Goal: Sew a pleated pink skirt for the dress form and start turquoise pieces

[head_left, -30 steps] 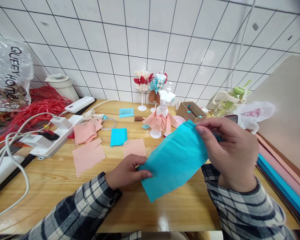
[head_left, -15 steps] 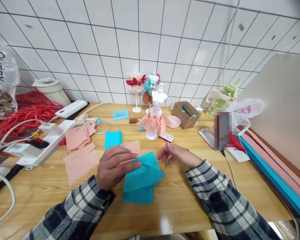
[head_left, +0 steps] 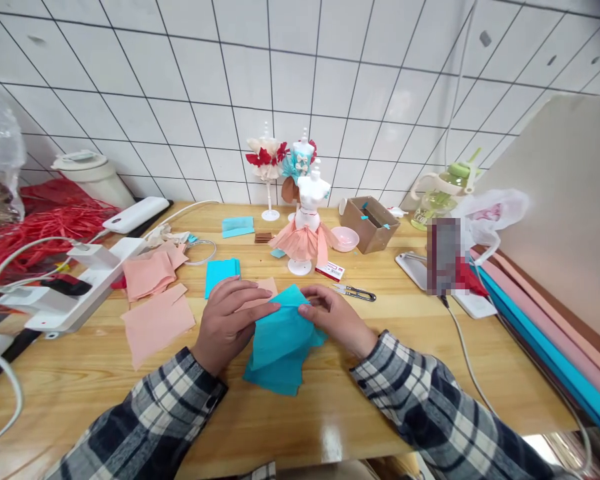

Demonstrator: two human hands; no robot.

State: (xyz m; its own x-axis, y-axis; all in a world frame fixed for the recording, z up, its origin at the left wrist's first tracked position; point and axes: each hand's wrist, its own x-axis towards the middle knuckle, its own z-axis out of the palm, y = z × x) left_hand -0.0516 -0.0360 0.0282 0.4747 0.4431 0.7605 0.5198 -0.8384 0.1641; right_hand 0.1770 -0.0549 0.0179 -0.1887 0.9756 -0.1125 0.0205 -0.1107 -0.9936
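Observation:
Blue fabric pieces (head_left: 283, 353) hang between both hands above the front of the table, layered and slightly fanned. My left hand (head_left: 230, 323) pinches the upper left edge, thumb on top. At the upper right edge, my right hand (head_left: 333, 317) grips the same fabric between thumb and fingers. Behind the left fingers lie a peach fabric piece (head_left: 267, 287) and a folded blue stack (head_left: 223, 275). A small white mannequin (head_left: 313, 197) in a peach skirt (head_left: 303, 241) stands beyond the hands. Thread snips (head_left: 355, 292) lie just past my right hand.
Peach fabric pieces (head_left: 157, 323) lie left, beside a white power strip (head_left: 87, 287) with cables. Two dressed mannequins (head_left: 270, 167) stand by the tiled wall. A cardboard box (head_left: 370, 223), pink bowl (head_left: 345, 238), small labelled box (head_left: 330, 270) and green-lidded bottle (head_left: 443, 193) are at the back right.
My right hand has moved left and taken hold of the blue fabric's right edge. The thread snips now show behind it. My left hand keeps its pinch.

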